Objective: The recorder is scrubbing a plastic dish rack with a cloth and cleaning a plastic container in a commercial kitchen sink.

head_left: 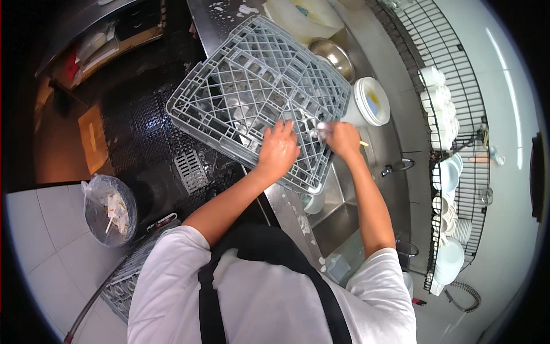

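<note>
- We see the grey dish rack [252, 86], a big square plastic lattice, lying across the steel counter [395, 143] with its near corner jutting over the sink [338, 212]. It looks stiff and fairly light for its bulk, wet and so likely slippery; we would take it by the thick outer rim rather than the thin inner grid.
- Our left hand [279, 150] lies palm-down on the rack's near edge, fingers spread flat, pressing or steadying and not clasping anything.
- Our right hand [342, 137] is closed round a small clear item [322, 129] just above the rack's right corner; it may be a glass, though glare and blur keep us from being sure. If glass, it is fragile and slick when wet, best held round the body.
- Just beyond that hand stands a white bucket [369, 102], and behind it a steel bowl [332, 54].
- On the right, a wire wall shelf [452, 74] carries white cups and plates.
- On the floor to the left sits a lined waste bin [110, 209] beside a black mat [137, 126].
</note>
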The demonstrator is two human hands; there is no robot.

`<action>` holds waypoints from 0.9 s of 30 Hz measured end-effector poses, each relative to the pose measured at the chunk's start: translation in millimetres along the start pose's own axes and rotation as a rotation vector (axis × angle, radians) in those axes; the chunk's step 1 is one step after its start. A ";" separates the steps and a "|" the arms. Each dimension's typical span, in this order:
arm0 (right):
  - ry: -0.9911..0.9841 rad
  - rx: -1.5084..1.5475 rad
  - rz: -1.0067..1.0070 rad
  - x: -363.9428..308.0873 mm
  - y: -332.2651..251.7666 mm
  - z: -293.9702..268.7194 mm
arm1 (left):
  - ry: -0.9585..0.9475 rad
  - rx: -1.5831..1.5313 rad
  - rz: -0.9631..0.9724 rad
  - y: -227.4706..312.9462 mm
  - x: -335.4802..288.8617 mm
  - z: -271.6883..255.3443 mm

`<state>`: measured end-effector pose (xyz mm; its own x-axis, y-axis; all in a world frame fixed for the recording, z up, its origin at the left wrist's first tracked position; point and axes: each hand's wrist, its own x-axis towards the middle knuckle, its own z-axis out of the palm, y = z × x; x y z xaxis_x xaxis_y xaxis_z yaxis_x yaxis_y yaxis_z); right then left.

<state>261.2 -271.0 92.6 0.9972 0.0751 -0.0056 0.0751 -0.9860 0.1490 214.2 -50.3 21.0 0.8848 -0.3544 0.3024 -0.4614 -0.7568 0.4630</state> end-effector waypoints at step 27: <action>-0.159 -0.141 -0.448 -0.5 -29.4 0.7 | 0.048 0.036 -0.003 1.7 -2.4 1.8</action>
<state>258.5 -242.1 87.6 0.8565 0.4524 -0.2484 0.5058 -0.8316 0.2296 211.4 -51.7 19.6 0.8818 -0.3257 0.3410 -0.4550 -0.7777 0.4337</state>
